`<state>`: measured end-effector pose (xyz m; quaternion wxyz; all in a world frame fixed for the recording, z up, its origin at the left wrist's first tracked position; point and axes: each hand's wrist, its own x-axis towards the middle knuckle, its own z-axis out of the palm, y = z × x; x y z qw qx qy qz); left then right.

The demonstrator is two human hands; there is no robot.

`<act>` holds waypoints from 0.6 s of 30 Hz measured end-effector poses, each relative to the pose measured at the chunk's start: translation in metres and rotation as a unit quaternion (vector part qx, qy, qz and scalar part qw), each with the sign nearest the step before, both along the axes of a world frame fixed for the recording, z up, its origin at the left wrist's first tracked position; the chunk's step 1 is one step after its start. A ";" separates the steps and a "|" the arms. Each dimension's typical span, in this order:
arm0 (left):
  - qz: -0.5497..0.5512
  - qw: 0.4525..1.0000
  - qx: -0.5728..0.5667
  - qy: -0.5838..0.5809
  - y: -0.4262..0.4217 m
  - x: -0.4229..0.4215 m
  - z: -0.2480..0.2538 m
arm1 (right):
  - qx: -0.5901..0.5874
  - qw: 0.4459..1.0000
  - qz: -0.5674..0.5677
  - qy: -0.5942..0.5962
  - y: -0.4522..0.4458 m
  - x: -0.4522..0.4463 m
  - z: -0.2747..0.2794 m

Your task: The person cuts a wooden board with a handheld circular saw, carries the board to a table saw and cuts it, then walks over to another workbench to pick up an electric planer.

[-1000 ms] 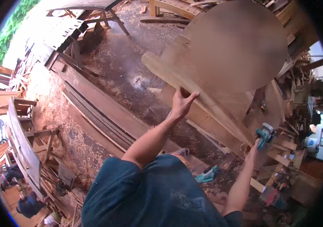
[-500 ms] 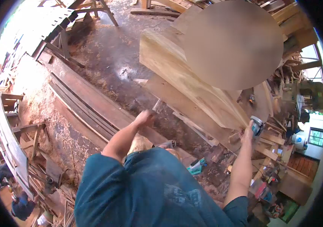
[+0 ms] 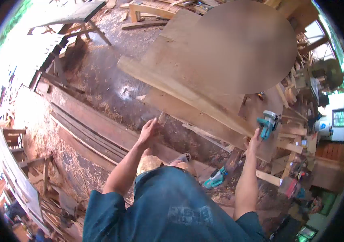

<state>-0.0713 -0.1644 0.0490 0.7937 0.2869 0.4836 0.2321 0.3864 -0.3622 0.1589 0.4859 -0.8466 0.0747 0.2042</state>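
Note:
A long pale wooden plank (image 3: 180, 89) stands tilted up near its edge over a broad brown wooden sheet (image 3: 172, 52). My right hand (image 3: 254, 139) is closed round the plank's near right end, with the grip partly hidden. Just beyond that hand, a teal circular saw (image 3: 268, 124) rests on the sheet. My left hand (image 3: 149, 130) hovers near the sheet's lower left edge, fingers loosely apart, holding nothing visible. On the floor by my feet lies a teal power tool (image 3: 215, 177).
A blurred oval covers the upper right. Long dark boards (image 3: 87, 129) run along my left, beside curled shavings (image 3: 38, 117). A trestle (image 3: 93, 30) stands at upper left, a curved wooden structure (image 3: 20, 173) at lower left. Timber and tools crowd the right side.
The plank has turned from showing its wide face to standing nearer its edge. My left hand has lifted and its fingers have loosened. The view has shifted; the saw appears unmoved.

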 end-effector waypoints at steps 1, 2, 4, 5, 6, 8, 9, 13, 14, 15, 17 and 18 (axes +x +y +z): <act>0.057 0.995 -0.039 -0.074 0.005 0.016 0.024 | 0.033 0.999 -0.006 0.027 -0.014 -0.007 -0.005; 0.097 0.987 -0.055 -0.118 0.007 0.028 0.045 | 0.068 0.996 -0.014 0.054 -0.032 -0.018 -0.010; 0.174 0.960 -0.089 -0.203 0.005 0.044 0.076 | 0.139 0.984 -0.028 0.106 -0.065 -0.041 -0.024; 0.179 0.959 -0.097 -0.195 0.002 0.045 0.077 | 0.168 0.976 -0.047 0.132 -0.079 -0.055 -0.034; 0.190 0.971 -0.106 -0.098 -0.004 0.048 0.087 | 0.197 0.965 -0.064 0.158 -0.092 -0.069 -0.043; 0.208 0.946 -0.237 -0.075 -0.016 0.029 0.036 | 0.157 0.950 0.001 0.269 -0.126 -0.089 -0.076; 0.209 0.947 -0.233 -0.068 -0.025 0.022 0.009 | 0.126 0.957 -0.010 0.262 -0.133 -0.100 -0.094; 0.215 0.945 -0.245 0.000 -0.030 0.023 -0.026 | 0.100 0.961 -0.059 0.252 -0.134 -0.129 -0.152; 0.219 0.941 -0.257 0.028 -0.035 0.028 -0.023 | 0.113 0.958 -0.071 0.252 -0.139 -0.131 -0.161; 0.215 0.949 -0.231 -0.001 -0.036 0.014 -0.073 | 0.136 0.958 -0.049 0.248 -0.155 -0.124 -0.201; 0.171 0.965 -0.195 -0.036 -0.027 0.011 -0.090 | 0.169 0.963 -0.028 0.210 -0.165 -0.122 -0.234; 0.152 0.970 -0.180 -0.054 -0.026 0.009 -0.095 | 0.181 0.953 -0.032 0.240 -0.167 -0.121 -0.237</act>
